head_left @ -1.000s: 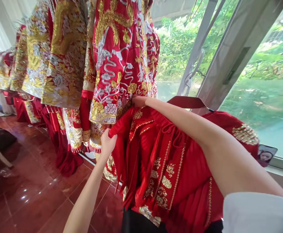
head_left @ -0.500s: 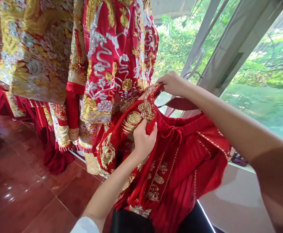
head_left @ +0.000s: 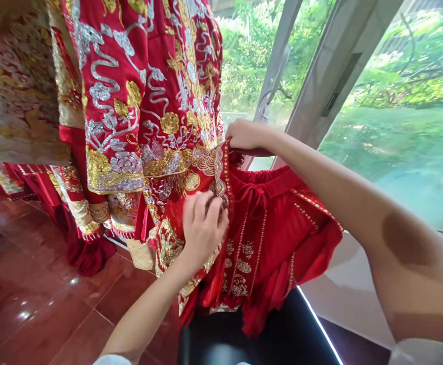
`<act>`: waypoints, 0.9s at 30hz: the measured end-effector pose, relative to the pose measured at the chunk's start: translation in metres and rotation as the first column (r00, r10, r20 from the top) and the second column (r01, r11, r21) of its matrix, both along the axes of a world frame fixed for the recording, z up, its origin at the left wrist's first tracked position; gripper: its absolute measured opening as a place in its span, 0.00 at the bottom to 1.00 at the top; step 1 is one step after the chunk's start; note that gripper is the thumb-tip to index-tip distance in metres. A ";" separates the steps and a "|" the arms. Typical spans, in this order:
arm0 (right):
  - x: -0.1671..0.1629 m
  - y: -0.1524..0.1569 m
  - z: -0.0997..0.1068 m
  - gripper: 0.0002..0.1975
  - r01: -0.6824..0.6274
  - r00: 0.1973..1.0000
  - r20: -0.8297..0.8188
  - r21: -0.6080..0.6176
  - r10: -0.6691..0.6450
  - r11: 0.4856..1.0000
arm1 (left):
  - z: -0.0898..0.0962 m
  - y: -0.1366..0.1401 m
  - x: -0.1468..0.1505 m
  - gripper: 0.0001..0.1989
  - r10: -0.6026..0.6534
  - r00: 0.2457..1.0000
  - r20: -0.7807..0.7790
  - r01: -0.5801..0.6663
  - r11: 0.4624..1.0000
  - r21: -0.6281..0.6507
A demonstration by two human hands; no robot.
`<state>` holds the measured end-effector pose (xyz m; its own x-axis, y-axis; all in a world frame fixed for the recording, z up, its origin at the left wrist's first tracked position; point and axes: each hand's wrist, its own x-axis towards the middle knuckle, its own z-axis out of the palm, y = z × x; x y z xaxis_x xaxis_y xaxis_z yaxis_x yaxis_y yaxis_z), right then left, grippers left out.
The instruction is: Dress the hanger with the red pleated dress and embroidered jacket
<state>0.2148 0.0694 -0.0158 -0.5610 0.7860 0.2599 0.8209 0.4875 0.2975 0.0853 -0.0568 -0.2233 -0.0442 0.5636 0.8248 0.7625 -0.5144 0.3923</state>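
Observation:
A red embroidered jacket (head_left: 176, 213) with gold beadwork along its edge hangs in front of me. My right hand (head_left: 244, 136) is closed on the upper beaded edge of this jacket. Against the jacket's front lies my left hand (head_left: 205, 223), its fingers apart and slightly bent, a little blurred. Just to the right is a red skirt (head_left: 270, 203) with a gathered waist, a tied drawstring and gold beaded panels. Its lower folds rest over a black surface (head_left: 221, 339). What supports the skirt's waist is hidden behind my right arm.
A red jacket (head_left: 111, 96) with silver and gold embroidery hangs close on the left, beside a heavily gold garment (head_left: 12, 106). Dark red cloth (head_left: 88, 253) trails onto the tiled floor (head_left: 54, 309). Windows with a grey frame (head_left: 320, 81) stand at the right.
My left hand has loosened from the jacket's front and spread its fingers. My right hand has moved left with the jacket's edge, which now stands more upright. The view has shifted nearer the hanging clothes.

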 end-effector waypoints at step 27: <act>0.039 -0.047 -0.047 0.11 -0.348 0.669 -0.516 0.418 0.535 0.839 | 0.135 0.110 -0.002 0.05 -0.272 0.944 -0.188 0.220 0.941 -0.258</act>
<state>0.2534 0.0224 -0.0627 -0.4786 0.3337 0.8122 0.5750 0.8181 0.0027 0.0832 0.0535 -0.0878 0.2862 0.7091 0.6444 0.7037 -0.6120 0.3610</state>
